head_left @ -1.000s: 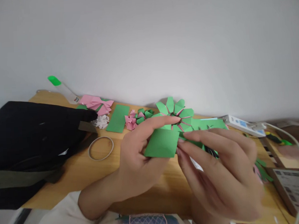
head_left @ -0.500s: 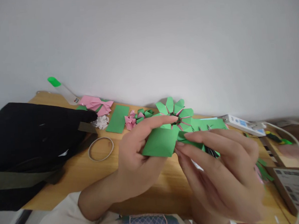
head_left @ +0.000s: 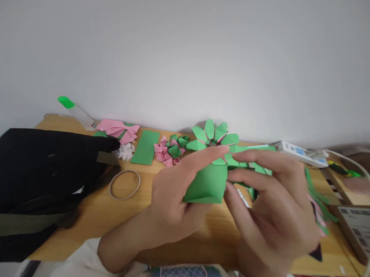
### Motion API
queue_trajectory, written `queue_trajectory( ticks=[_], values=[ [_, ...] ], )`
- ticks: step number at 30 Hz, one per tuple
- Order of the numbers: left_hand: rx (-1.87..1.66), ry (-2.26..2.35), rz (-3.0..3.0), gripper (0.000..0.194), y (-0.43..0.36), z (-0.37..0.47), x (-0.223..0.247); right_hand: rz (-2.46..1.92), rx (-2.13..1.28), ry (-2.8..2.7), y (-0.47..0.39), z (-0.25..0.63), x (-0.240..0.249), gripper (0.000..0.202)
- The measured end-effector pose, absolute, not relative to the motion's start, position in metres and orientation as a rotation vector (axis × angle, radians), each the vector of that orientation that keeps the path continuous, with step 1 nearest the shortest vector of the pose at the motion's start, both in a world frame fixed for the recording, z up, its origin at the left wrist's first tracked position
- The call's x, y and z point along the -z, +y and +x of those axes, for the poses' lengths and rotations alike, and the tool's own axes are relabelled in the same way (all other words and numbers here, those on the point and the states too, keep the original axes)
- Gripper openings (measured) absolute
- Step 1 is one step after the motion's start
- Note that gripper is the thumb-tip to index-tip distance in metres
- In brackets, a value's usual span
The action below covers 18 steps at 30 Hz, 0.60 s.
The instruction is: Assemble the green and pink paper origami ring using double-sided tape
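Note:
My left hand (head_left: 175, 192) grips a green paper piece (head_left: 206, 185) between its thumb and fingers, the index finger stretched along the upper edge. The piece is bent, with a fold along its lower edge. My right hand (head_left: 275, 204) pinches the right side of the same paper with thumb and fingers; part of that side is hidden behind the fingers. Just behind the hands stands a green paper flower (head_left: 214, 135) with pink edges between its petals. Small folded pink and green pieces (head_left: 170, 151) lie left of it.
A tape ring (head_left: 124, 185) and a black bag (head_left: 44, 175) lie to the left. Near the wall are a green sheet (head_left: 145, 146), folded pink paper (head_left: 119, 128) and white scraps (head_left: 124, 151). A power strip (head_left: 300, 153) with a cable and a brown box (head_left: 364, 236) are at right.
The green paper has shifted slightly right and down and now looks more bent. My right fingers have spread and moved along its right edge. The left hand has moved slightly right.

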<state>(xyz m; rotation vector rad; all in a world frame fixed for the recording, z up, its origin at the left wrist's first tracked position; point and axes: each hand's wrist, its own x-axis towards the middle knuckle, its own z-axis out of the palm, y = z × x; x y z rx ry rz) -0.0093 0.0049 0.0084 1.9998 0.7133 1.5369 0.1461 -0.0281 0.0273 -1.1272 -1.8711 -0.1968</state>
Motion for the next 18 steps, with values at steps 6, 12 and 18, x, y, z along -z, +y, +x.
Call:
queue_trajectory(
  ticks=[6,12,18],
  values=[
    [-1.507,0.723,1.971,0.054,0.004,-0.01,-0.01,-1.187,0.163,-1.885,-0.027,0.146,-0.024,0.016],
    [-1.401,0.739,1.514,0.031,0.008,-0.01,-0.016,-1.157,0.22,-1.951,-0.029,0.146,-0.028,0.014],
    [-1.296,0.752,1.332,0.028,0.014,-0.01,-0.019,-1.007,0.106,-1.982,-0.027,0.147,-0.036,0.018]
  ],
)
